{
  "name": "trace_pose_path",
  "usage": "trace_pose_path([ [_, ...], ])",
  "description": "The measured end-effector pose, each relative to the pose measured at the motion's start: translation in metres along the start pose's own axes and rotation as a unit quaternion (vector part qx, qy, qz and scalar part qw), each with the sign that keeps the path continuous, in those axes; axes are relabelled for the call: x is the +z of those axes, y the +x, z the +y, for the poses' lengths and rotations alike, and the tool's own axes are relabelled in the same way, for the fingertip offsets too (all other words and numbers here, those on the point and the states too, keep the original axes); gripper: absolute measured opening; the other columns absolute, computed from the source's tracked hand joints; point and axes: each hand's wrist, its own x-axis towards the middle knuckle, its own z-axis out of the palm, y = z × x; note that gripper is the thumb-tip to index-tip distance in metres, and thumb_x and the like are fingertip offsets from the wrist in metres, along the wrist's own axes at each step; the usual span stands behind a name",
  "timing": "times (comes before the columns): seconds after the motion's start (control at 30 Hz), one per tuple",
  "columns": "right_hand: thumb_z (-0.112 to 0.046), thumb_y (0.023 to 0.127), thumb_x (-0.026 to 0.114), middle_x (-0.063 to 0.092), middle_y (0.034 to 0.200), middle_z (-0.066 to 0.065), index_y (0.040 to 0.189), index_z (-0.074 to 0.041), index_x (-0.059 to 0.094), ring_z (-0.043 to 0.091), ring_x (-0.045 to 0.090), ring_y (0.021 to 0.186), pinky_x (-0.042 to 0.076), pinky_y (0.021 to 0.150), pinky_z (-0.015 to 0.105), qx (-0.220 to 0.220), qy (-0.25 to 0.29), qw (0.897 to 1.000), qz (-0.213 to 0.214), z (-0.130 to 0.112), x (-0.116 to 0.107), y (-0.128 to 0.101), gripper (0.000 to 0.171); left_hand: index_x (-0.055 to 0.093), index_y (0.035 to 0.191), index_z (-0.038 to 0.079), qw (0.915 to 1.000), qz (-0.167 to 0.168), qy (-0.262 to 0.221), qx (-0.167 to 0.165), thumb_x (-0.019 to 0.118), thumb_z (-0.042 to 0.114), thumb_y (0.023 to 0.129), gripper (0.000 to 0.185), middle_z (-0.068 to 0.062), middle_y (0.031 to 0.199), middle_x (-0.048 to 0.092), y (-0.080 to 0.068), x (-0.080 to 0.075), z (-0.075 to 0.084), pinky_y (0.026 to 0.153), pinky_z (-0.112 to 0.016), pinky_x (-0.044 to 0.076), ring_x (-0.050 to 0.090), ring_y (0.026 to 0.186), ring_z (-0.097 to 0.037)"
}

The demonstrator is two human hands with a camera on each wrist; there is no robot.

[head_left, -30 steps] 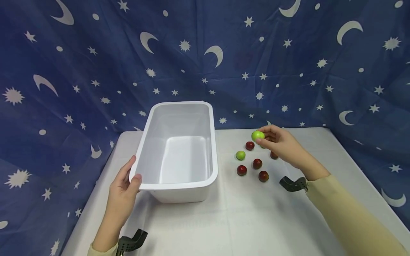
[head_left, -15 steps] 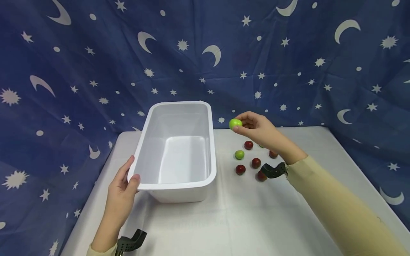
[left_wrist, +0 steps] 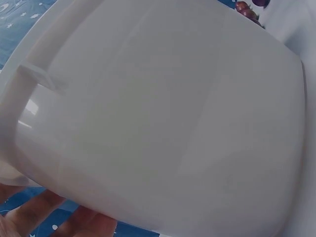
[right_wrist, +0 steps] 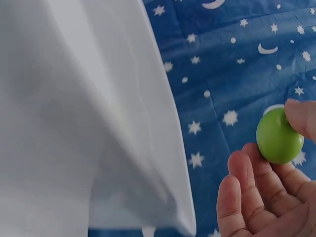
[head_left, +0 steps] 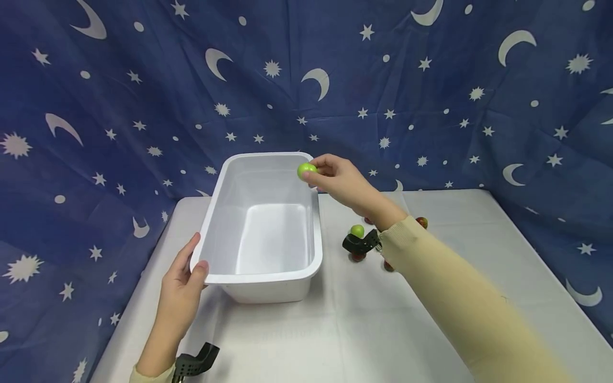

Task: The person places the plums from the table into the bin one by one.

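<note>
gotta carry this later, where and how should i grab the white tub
Take the white tub by its rim, probably at mid-length of both long sides, coming from left and right: the lip overhangs the walls, so fingers could hook beneath with thumbs on top. The left hand holds the near left corner; the right hand pinches a green fruit.

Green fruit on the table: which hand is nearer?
Right. The right hand is up at the far right corner of the tub, left of and higher than the green fruit; the left hand grips the near left corner, across the tub from it.
</note>
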Motion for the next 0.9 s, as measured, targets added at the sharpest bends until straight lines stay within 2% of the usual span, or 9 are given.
trace_pose_path([
  [0.1, -0.038, 0.089, 0.07, 0.066, 0.113, 0.006, 0.121, -0.01, 0.057, 0.023, 0.062, 0.101, 0.05, 0.091, 0.04, 0.007, 0.036, 0.999, -0.008, -0.005, 0.013, 0.011, 0.044, 0.034, 0.151, 0.023, 1.0, -0.001, -0.003, -0.003, 0.044, 0.008, 0.102, 0.052, -0.008, 0.154, 0.031, 0.0, -0.001, -0.001, 0.081, -0.019, 0.05, 0.045, 0.125, -0.029],
  [0.27, -0.039, 0.089, 0.07, 0.066, 0.112, 0.005, 0.12, -0.011, 0.057, 0.021, 0.063, 0.098, 0.05, 0.088, 0.036, 0.009, 0.054, 0.998, -0.013, -0.011, 0.033, 0.024, 0.044, 0.034, 0.152, 0.023, 1.0, -0.002, 0.004, -0.006, 0.044, 0.009, 0.103, 0.052, -0.005, 0.155, 0.03, 0.0, -0.002, -0.004, 0.081, -0.019, 0.051, 0.045, 0.125, -0.028],
  [0.57, -0.031, 0.089, 0.071, 0.07, 0.103, 0.004, 0.117, -0.01, 0.055, 0.022, 0.066, 0.093, 0.049, 0.09, 0.042, -0.001, 0.085, 0.996, 0.004, -0.016, 0.065, 0.038, 0.039, 0.035, 0.151, 0.02, 0.9999, 0.003, 0.006, 0.008, 0.046, 0.01, 0.102, 0.051, -0.005, 0.153, 0.033, 0.0, -0.004, -0.008, 0.08, -0.02, 0.052, 0.049, 0.121, -0.017],
  [0.77, -0.029, 0.088, 0.072, 0.067, 0.103, 0.005, 0.115, -0.009, 0.054, 0.021, 0.064, 0.092, 0.05, 0.084, 0.036, 0.041, 0.046, 0.998, -0.006, -0.014, 0.08, 0.046, 0.038, 0.037, 0.15, 0.018, 0.9997, 0.007, -0.02, 0.013, 0.046, 0.005, 0.101, 0.052, -0.007, 0.153, 0.034, 0.001, -0.002, -0.007, 0.079, -0.021, 0.052, 0.051, 0.119, -0.014],
  [0.9, -0.028, 0.087, 0.074, 0.066, 0.104, 0.005, 0.118, -0.007, 0.054, 0.022, 0.064, 0.092, 0.052, 0.08, 0.032, 0.084, -0.03, 0.994, -0.059, -0.008, 0.084, 0.045, 0.042, 0.037, 0.15, 0.017, 0.9997, 0.003, -0.018, 0.014, 0.046, 0.005, 0.101, 0.052, -0.005, 0.153, 0.034, 0.002, -0.002, -0.006, 0.08, -0.021, 0.052, 0.049, 0.121, -0.016],
])
